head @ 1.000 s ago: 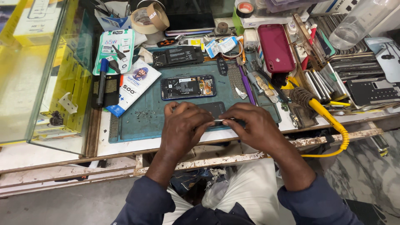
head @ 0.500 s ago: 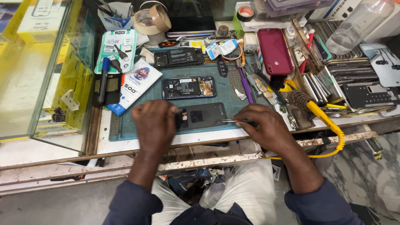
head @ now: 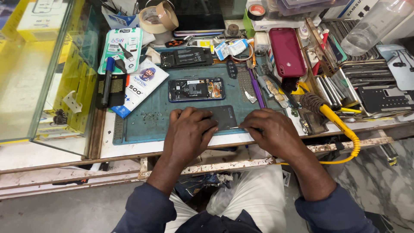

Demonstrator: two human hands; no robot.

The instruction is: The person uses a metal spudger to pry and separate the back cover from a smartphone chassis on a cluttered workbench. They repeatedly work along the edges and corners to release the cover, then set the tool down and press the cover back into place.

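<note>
On the teal work mat [head: 151, 125], near its front edge, lies a dark phone back panel [head: 224, 116], flat, its long axis running left to right across the tabletop [head: 129, 149], roughly parallel to the front edge. The left hand [head: 189, 131] lies palm down over the panel's left end, fingers spread and pressed on it, holding it flat rather than closed around it. The right hand [head: 271, 133] sits at the panel's right end, its grip pinched together on a thin metal tool [head: 245, 127] whose tip points left at the panel's right edge; whether the tip touches the panel cannot be told.

Just behind the panel lies an opened phone [head: 196, 89], insides up, its long axis also left to right. Behind that rests a black battery [head: 186, 56], lying the same way. A soldering iron [head: 321, 108] with a yellow handle lies right of the mat, and a red phone [head: 286, 51] lies further back.
</note>
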